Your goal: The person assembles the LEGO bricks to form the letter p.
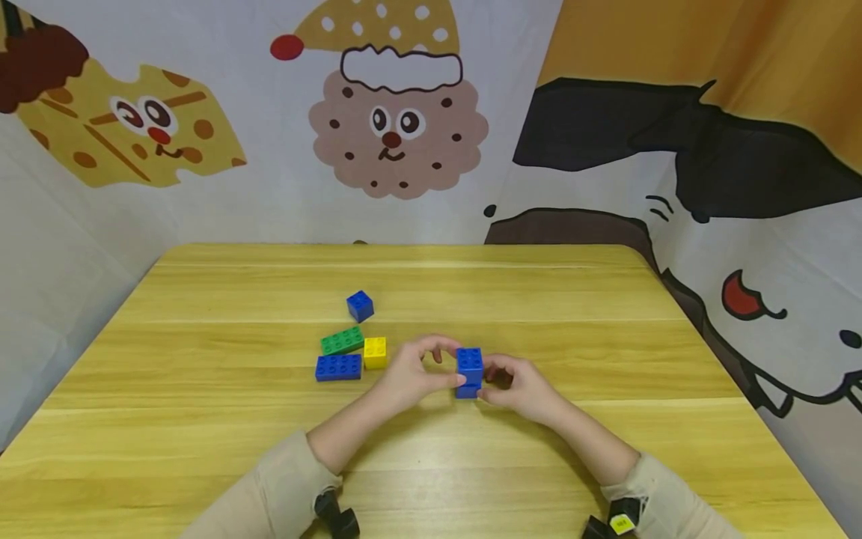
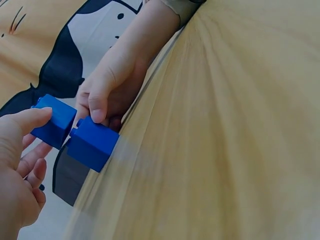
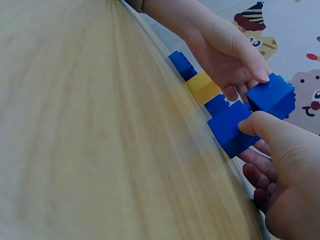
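While the left hand (image 1: 407, 374) pinches the upper blue block (image 1: 469, 364), we see the right hand (image 1: 524, 387) pinching the lower blue block (image 1: 468, 392).

Both blocks lie between the hands, the left wrist view showing a narrow gap between them; the yellow block (image 1: 375, 353) sits left of the left hand. To seat the pair well, we judge, we should square their faces, steady the base, and press straight down without tilting.

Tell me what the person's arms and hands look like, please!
The left hand and right hand are bare. The left sleeve and right sleeve are beige. A blocky black device sits at each cuff; the right one has a yellow label.
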Tool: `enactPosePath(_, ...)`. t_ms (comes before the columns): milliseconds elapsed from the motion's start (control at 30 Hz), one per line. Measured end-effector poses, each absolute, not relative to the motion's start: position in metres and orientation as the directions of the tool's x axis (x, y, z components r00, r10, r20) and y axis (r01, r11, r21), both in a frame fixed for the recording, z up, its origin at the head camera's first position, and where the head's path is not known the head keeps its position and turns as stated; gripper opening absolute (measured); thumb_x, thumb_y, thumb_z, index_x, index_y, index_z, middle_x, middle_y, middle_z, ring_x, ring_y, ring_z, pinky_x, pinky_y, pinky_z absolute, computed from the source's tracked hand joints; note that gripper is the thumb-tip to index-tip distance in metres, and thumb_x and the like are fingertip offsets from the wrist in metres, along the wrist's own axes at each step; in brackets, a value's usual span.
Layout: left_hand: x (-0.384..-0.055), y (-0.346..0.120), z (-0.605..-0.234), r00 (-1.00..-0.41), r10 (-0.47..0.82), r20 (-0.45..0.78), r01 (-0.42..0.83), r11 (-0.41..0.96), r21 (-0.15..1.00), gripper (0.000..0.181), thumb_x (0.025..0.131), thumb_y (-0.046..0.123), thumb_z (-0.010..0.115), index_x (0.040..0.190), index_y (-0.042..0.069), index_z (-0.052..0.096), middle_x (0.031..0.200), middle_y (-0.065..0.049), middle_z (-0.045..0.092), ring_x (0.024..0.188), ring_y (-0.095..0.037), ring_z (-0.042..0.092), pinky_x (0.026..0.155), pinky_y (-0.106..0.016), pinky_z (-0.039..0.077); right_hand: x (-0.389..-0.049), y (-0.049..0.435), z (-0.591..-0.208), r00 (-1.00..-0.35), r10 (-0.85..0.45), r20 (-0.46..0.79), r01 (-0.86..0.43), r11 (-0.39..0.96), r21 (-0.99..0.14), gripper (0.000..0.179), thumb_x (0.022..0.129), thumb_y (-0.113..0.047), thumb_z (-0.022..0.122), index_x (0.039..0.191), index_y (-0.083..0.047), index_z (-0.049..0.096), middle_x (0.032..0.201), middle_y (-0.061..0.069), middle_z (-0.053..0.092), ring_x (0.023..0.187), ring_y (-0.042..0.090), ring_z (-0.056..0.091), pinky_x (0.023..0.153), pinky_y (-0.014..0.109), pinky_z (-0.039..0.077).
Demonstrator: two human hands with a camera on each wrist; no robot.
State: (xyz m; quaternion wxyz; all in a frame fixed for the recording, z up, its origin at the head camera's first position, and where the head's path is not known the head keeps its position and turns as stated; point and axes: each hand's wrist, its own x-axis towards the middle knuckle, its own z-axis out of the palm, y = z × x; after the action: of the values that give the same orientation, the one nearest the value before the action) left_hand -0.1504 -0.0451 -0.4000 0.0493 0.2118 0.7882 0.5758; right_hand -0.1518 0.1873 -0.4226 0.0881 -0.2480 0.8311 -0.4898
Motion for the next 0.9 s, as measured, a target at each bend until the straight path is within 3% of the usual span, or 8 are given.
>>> enactPosePath(567,-0.1518,-0.0435,-0.4061,-0.901,0.400,0.169,0.282,0.245,0.928,0.032,0.078,0.018,0.082,0.108,0.019,0.069,0.096,0.009,0.064,0.087,-0.026,0.051,0.051,-0.023,0.035,-0.1527,0.1870,-0.4233,-0.867,-0.493,0.072,-0.305,0.410,-0.860,0.036,0.081,-0.008,0.075,0.115,0.000,0.065,0.095,0.003,0.064,0.088,0.023,0.057,0.076,0.031,0.049)
enactPosePath(900,-0.1537,-0.0421,-0.4056,-0.885,0.417,0.208,0.334,0.258,0.906,0.030,0.078,0.018,0.082,0.106,0.019,0.070,0.093,0.001,0.064,0.077,-0.022,0.050,0.046,-0.021,0.032,-0.1528,0.1875,-0.4242,-0.867,-0.490,0.088,-0.313,0.399,-0.862,0.032,0.080,-0.008,0.075,0.110,-0.001,0.066,0.091,0.002,0.063,0.085,0.022,0.057,0.074,0.029,0.049)
